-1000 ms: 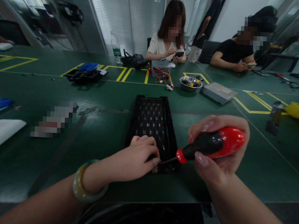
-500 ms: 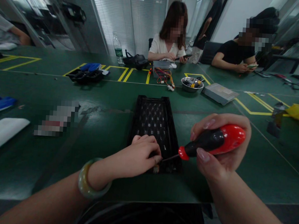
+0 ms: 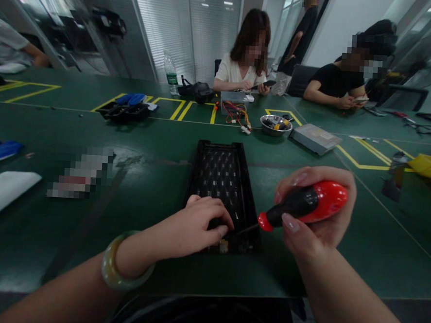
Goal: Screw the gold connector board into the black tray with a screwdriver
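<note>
My right hand [image 3: 317, 221] is wrapped round the red and black handle of a screwdriver [image 3: 304, 206]. Its thin shaft points left and down into the near end of a black, tray-like plastic case [image 3: 249, 202] with a grid pattern inside. My left hand [image 3: 204, 224] reaches over the near left part of that case, fingers curled down and thumb close to the index fingertip. Whatever lies between those fingertips is hidden. Just below the left thumb, a small light-coloured connector [image 3: 224, 246] shows at the case's near edge. The shaft's tip is hard to see against the dark case.
Beyond the case are a grey box with coloured cables [image 3: 237, 107], a metal bowl of small parts [image 3: 276, 126] and a flat grey box [image 3: 315, 138]. A black tray with blue gloves [image 3: 129, 105] stands far left. People sit across the table [image 3: 158, 143].
My left hand has shifted slightly left, and its thumb and index fingertip have drawn a little away from the screwdriver shaft. The right hand keeps its grip, slightly further left.
</note>
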